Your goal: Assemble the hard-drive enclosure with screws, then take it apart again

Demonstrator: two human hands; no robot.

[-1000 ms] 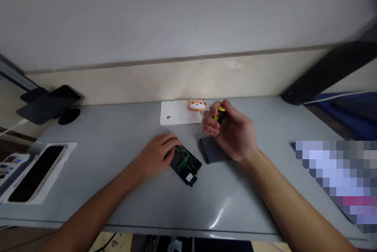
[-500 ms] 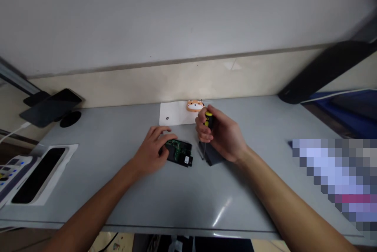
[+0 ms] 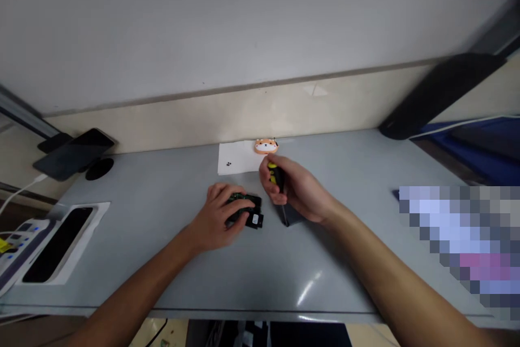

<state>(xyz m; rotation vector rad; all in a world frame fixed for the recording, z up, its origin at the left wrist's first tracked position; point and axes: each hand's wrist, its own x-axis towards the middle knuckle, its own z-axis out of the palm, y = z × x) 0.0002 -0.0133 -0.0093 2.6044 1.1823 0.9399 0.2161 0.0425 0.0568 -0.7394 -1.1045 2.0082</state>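
A small black device with a green circuit board lies on the grey table in the middle. My left hand lies over its left part, fingers curled round it. My right hand is closed on a black and yellow screwdriver, held upright with its thin shaft pointing down just right of the board. A dark grey cover lies under my right hand, mostly hidden.
A white paper sheet with tiny dark screws and an orange animal figure sit at the back. A dark phone on a stand and a white device are at the left. A black lamp arm is at the right.
My left hand has turned the circuit board level, drawn it slightly back and closed over it. My right hand with the screwdriver has moved left, close to the board.
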